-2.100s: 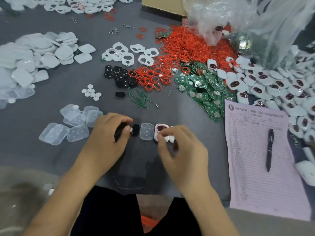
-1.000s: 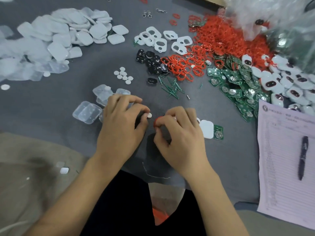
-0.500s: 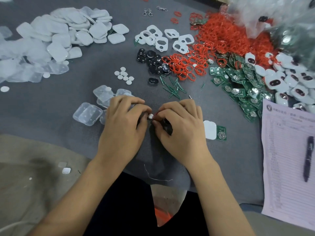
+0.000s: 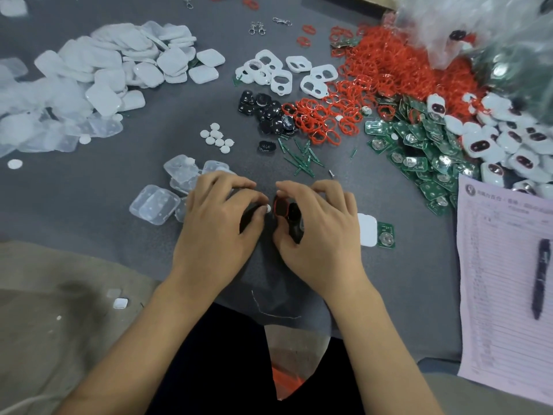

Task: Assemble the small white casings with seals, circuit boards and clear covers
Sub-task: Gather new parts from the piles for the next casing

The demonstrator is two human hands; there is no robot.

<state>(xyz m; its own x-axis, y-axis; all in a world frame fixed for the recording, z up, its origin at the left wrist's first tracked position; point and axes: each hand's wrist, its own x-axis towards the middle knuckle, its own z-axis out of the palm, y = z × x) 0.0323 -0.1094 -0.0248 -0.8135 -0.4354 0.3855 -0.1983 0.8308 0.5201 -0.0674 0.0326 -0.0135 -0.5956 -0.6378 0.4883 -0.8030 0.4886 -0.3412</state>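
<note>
Both hands meet at the middle of the grey table. My right hand point(image 4: 320, 232) pinches a red seal point(image 4: 280, 206) fitted around a black part. My left hand point(image 4: 214, 229) has its fingers curled, with a small white disc point(image 4: 268, 209) at its fingertips touching the seal; what else it holds is hidden. A white casing point(image 4: 367, 229) and a green circuit board point(image 4: 385, 235) lie just right of my right hand. Several clear covers point(image 4: 155, 204) lie left of my left hand.
Piles sit further back: white casing backs point(image 4: 125, 64), white frames point(image 4: 281, 74), black parts point(image 4: 263, 112), red seals point(image 4: 383, 70), circuit boards point(image 4: 419, 145), assembled casings point(image 4: 508, 139). A form sheet point(image 4: 505, 280) with a pen point(image 4: 540, 277) lies right. A plastic bag point(image 4: 478, 28) stands at back right.
My hands have come together; the red seal and black part now show between the thumbs. The view shifted slightly.
</note>
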